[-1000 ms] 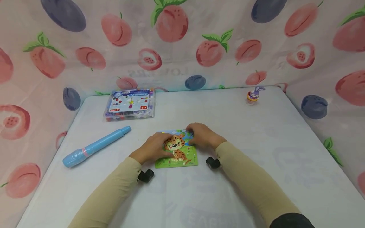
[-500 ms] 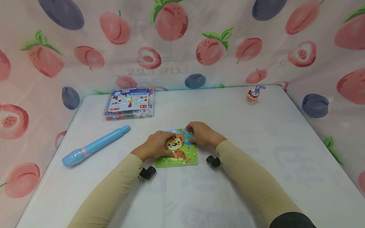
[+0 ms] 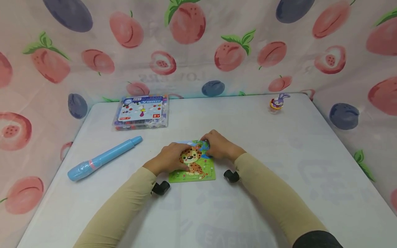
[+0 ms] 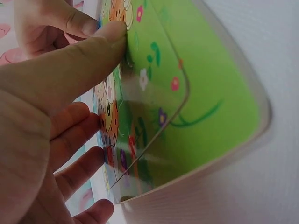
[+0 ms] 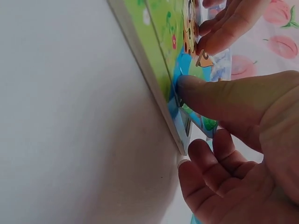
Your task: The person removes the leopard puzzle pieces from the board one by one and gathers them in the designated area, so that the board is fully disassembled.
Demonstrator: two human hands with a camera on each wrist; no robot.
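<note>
Nearest, beige cloth sleeves [image 3: 114, 210] are reaching in over the white, smooth-looking tabletop [image 3: 198, 217], with small black devices [image 3: 161, 188] sitting at both wrists. Left hand [image 3: 169, 158] is lying fingers-spread on the puzzle board [image 3: 193, 177], thumb pressing its face, not gripping. Right hand [image 3: 221, 146] is pinching a corner piece [image 5: 210, 124] at the board's far right corner, thumb on top. The board is resting flat mid-tabletop: thin, squarish, rounded corners, glossy print of a spotted leopard cub on green with flowers.

Right wrist view is showing the piece tilting up out of its recess; in head view the hand is mostly hiding that. Left wrist view is showing board thickness, the frame's cut line and a sheen on the surface.

Left of the board, a shiny light-blue tube [image 3: 107, 158] with a pink band is lying diagonally. Farther back, a clear plastic box [image 3: 141, 112] with a printed label is holding small colourful bits; a purple rabbit figure [image 3: 277, 103] is standing far right. Behind, fruit-print fabric [image 3: 186, 65] is hanging, slightly wrinkled.
</note>
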